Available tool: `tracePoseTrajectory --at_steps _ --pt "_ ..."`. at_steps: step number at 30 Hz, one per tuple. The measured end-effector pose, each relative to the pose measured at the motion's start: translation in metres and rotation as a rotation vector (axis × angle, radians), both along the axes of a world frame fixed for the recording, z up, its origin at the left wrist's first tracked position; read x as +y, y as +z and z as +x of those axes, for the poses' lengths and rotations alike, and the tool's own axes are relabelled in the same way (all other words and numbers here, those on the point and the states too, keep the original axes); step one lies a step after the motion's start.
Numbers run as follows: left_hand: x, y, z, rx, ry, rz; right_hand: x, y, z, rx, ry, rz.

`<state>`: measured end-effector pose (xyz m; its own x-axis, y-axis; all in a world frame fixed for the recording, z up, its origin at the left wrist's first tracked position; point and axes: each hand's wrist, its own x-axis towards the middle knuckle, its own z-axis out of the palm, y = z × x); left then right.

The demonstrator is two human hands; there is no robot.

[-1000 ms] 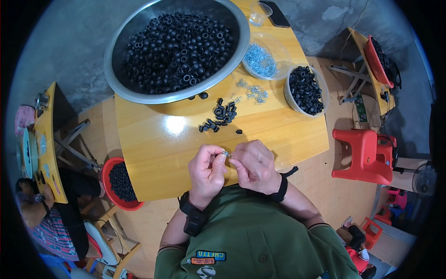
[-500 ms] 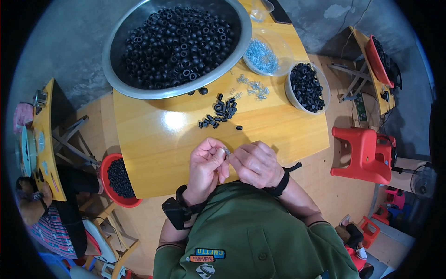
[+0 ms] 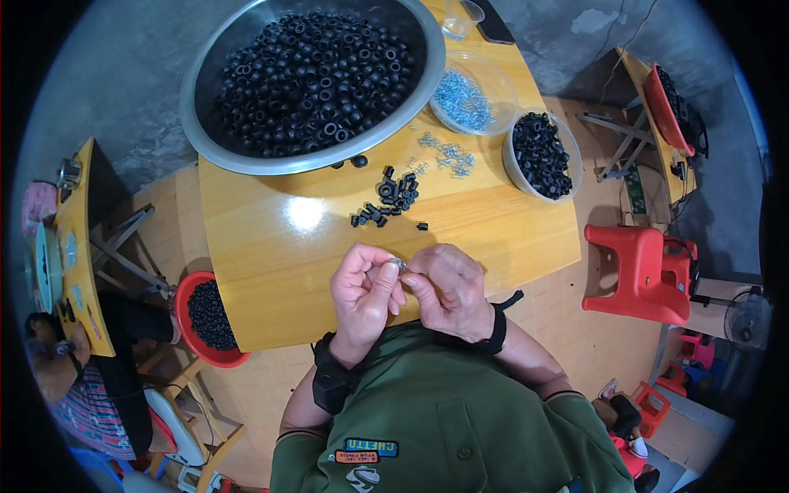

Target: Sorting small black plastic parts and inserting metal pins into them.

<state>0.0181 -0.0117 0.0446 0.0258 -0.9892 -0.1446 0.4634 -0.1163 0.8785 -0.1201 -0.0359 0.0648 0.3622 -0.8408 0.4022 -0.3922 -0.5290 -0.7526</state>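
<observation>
My left hand (image 3: 362, 287) is raised over the near edge of the table, its thumb and forefinger pinching small silvery springs (image 3: 398, 263). My right hand (image 3: 452, 289) meets it from the right, fingertips pressed together beside the springs; whatever they grip is too small to make out. Beyond the hands lies a loose group of small black plugs (image 3: 398, 192), with one black plug (image 3: 422, 226) apart from it. Farther back is a scattered heap of springs (image 3: 454, 158). More springs (image 3: 465, 99) fill part of a clear round tub (image 3: 499, 78).
A big metal basin (image 3: 191, 107) of black hollow balls (image 3: 316, 82) takes up the table's far left. A clear tub (image 3: 579, 168) of black plugs stands at right. Red stools (image 3: 637, 271) are to the right; a red basin (image 3: 184, 324) and a seated person (image 3: 99, 403) are at left.
My right hand has turned and its fingers have opened out somewhat, showing the thumb below the springs. My left hand keeps its pinch nearly in place. The things on the table have not moved.
</observation>
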Motion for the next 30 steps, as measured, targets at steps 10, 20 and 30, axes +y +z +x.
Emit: tracePoseTrajectory --at_steps 10,20,30 --pt "-0.003 -0.005 0.001 0.107 0.003 0.071 -0.003 0.002 -0.004 0.232 -0.021 -0.313" --pt "-0.007 -0.01 0.003 0.145 -0.059 0.086 -0.013 0.001 -0.01 0.267 0.206 -0.361" --pt "-0.009 -0.007 0.003 0.203 -0.033 0.182 -0.035 -0.009 -0.028 0.166 -0.169 -0.097"
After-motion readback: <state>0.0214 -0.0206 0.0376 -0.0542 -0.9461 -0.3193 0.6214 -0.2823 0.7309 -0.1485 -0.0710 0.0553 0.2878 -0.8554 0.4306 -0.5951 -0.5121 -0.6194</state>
